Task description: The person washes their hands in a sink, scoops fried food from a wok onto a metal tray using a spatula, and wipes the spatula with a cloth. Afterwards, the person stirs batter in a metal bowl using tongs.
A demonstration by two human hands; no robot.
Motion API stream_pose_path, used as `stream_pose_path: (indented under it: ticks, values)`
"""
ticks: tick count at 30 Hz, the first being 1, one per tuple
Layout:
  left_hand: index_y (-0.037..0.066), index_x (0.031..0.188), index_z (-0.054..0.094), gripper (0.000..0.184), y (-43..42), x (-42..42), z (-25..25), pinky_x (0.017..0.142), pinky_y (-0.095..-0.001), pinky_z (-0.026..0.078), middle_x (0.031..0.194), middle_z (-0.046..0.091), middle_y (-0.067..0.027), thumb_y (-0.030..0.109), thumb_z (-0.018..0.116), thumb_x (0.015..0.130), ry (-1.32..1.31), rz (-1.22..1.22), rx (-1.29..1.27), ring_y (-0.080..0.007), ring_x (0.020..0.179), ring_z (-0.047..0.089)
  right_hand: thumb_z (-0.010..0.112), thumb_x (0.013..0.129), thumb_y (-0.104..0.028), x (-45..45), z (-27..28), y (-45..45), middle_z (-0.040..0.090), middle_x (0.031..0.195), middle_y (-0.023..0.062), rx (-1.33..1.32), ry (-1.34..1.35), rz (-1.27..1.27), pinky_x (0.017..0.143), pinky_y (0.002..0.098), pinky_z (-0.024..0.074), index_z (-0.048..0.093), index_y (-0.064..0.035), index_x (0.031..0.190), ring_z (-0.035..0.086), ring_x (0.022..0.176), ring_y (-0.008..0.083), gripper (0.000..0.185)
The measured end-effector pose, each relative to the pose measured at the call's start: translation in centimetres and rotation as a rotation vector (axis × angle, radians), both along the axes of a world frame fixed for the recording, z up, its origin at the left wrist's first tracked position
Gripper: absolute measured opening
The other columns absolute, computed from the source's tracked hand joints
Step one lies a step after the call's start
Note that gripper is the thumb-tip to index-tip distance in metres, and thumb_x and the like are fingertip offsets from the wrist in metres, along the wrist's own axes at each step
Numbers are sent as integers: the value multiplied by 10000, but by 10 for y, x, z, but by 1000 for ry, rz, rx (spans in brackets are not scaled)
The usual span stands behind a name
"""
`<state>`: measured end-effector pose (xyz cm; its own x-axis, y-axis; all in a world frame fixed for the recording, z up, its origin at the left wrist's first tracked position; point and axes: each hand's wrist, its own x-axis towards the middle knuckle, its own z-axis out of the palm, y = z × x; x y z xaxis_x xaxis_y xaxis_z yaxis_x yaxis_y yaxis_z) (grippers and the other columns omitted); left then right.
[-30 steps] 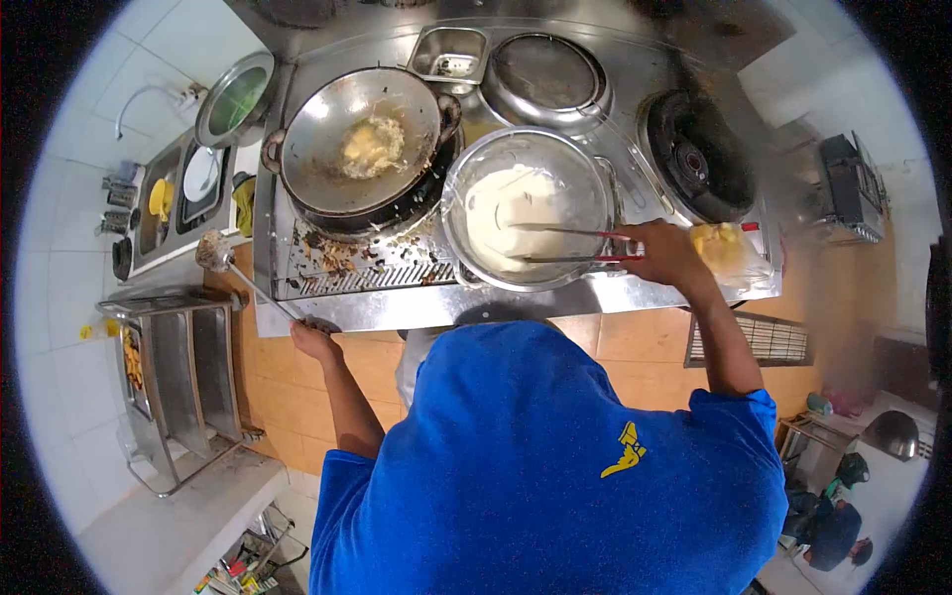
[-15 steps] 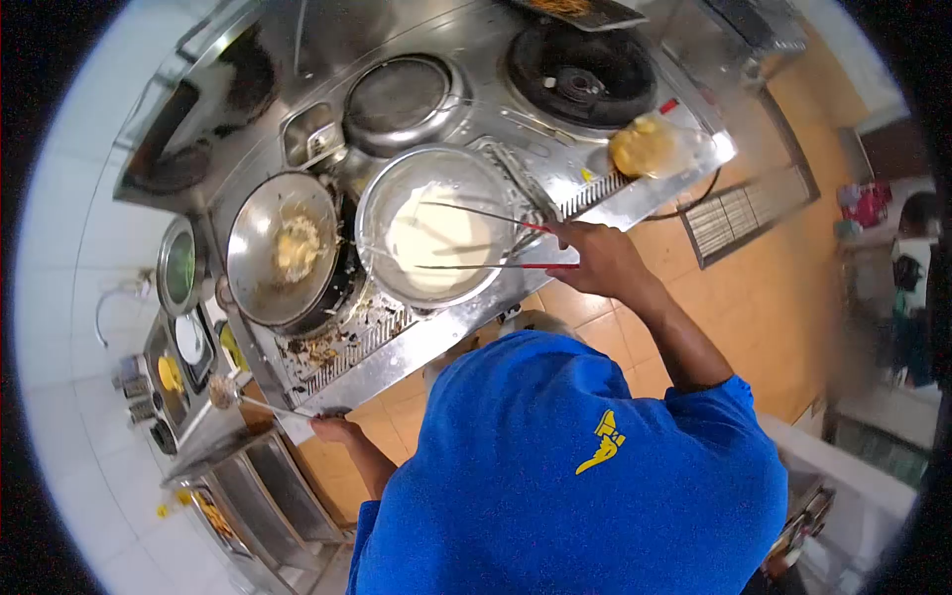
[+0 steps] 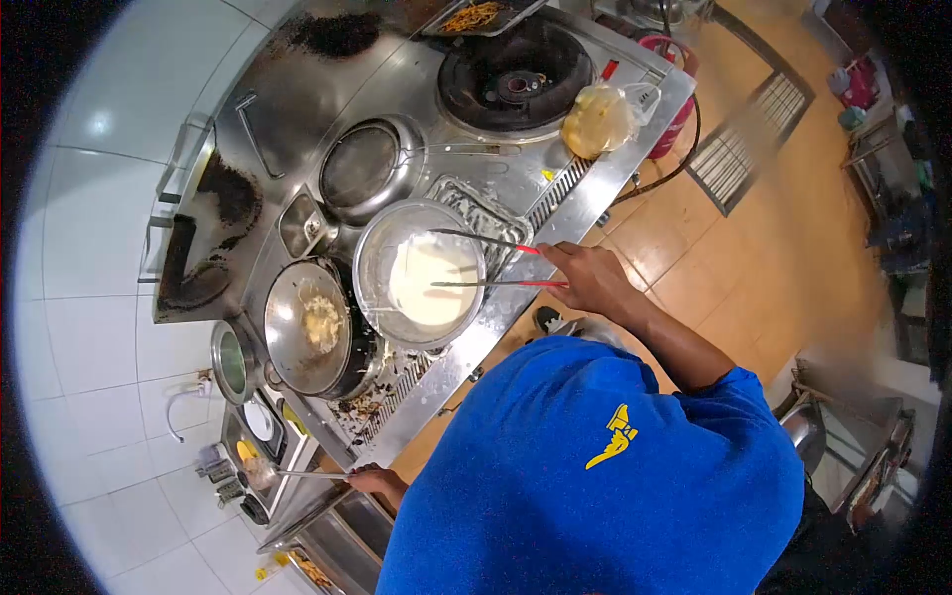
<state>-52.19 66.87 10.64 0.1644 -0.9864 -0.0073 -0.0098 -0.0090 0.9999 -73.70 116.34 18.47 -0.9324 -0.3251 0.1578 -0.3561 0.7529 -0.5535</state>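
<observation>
My right hand [image 3: 592,282] is closed on red-handled tongs [image 3: 496,284], whose two long arms stand apart over a metal bowl [image 3: 369,273] of pale batter [image 3: 428,283]. Closed round the end of a long handle, my left hand [image 3: 377,480] holds a ladle [image 3: 260,473] out to the left, past the stove's edge. Beside the bowl, a wok [image 3: 283,315] sits on a burner with a pale, frothy piece of food [image 3: 321,322] in it.
A lidded pan [image 3: 362,169] and a small square container [image 3: 300,226] stand behind the bowl. Farther right are a black burner [image 3: 516,84] and a bag of yellow food [image 3: 598,121]. A green-lined basin [image 3: 232,362] stands left of the wok.
The view has turned, so the stove now runs diagonally. My right hand still holds the tongs over the bowl, and my left hand still holds the ladle, now partly over the sink area.
</observation>
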Motion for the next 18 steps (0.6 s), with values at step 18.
stream_pose_path:
  ticks: [18]
  values:
    - [140,647,331,325,21,-32,81,351,-213,152,487,270,50,369,381,872,-360,-398,-512,-45,393,207,720,595,-146,-10,-30,91,585,851,114,-255,-136,-286,722,339,453,515,-33,1091,586,826,270,549]
